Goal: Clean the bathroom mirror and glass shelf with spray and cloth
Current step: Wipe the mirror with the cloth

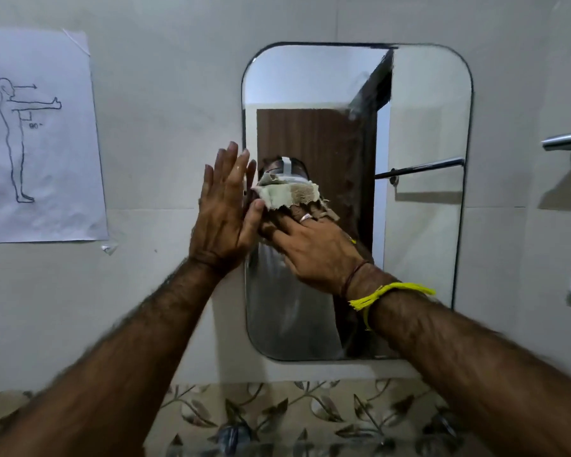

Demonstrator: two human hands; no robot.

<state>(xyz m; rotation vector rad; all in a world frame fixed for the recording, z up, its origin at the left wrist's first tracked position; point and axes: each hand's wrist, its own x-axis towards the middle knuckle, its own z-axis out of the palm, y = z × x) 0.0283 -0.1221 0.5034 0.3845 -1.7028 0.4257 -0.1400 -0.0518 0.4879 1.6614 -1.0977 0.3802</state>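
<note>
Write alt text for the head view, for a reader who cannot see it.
A right hand presses a cloth flat against a wall mirror, while the left hand rests open on the mirror's left edge. A paper with a figure drawing is taped to the wall on the left.

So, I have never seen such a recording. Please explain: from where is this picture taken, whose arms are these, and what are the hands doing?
There is no machine here. A person wears a camera on the head, so you see their own two arms from above. In front is a wall mirror. The right hand presses a cloth against the glass, fingers fairly straight. The left hand is open, flat at the mirror's left edge, holding nothing. A paper drawing is taped to the wall on the left. No spray bottle is visible.
</note>
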